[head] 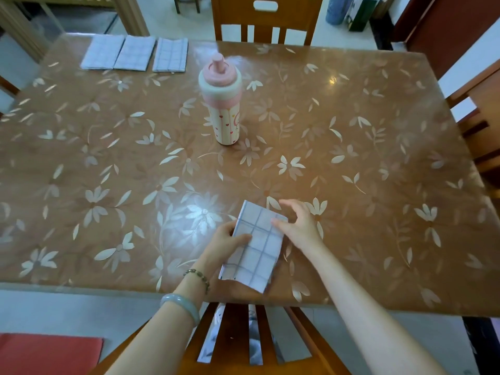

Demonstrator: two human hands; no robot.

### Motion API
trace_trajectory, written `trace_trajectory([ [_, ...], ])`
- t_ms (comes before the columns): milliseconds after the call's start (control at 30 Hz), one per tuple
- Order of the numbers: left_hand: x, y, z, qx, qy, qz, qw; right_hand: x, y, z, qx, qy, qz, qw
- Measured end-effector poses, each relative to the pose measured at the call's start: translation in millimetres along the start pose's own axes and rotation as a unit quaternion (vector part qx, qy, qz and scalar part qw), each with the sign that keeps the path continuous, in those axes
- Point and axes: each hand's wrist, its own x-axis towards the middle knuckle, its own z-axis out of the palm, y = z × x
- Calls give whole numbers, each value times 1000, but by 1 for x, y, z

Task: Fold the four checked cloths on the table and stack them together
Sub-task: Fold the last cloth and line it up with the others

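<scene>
Your desk (351, 131) was brown with a glossy sheen, printed all over with pale cream flowers and leaves. The cloth (257, 247) between your hands was white with a thin blue-grey check. The three cloths (135, 54) at the far left corner showed the same pale check. The bottle (223, 104) had a pink cap and a cream body with small red hearts. You wore a pale green bangle (180, 305) and a dark beaded bracelet (198, 277). The chairs (266, 20) were orange-brown wood.
</scene>
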Motion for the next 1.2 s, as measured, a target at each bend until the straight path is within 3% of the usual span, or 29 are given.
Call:
trace_trajectory([
  [167,-26,18,-30,0,-100,-1,995,10,-55,-28,-53,-246,42,967],
  [267,-42,28,-46,0,-106,-9,994,7,-68,-25,-70,-299,62,950],
  [467,-68,22,-78,31,-119,-65,990,4,-70,-19,-13,-215,46,975],
  [700,-86,19,-92,-163,-17,-60,985,-29,-71,-26,132,-94,110,981],
  [833,-86,38,-79,-216,-10,-43,976,-67,-64,-38,274,-14,186,944],
  [967,-92,67,-57,-215,-41,-47,975,-109,-50,-55,345,57,209,913],
  [1200,-117,107,17,-149,-165,-19,975,-209,-13,-92,441,219,196,848],
])
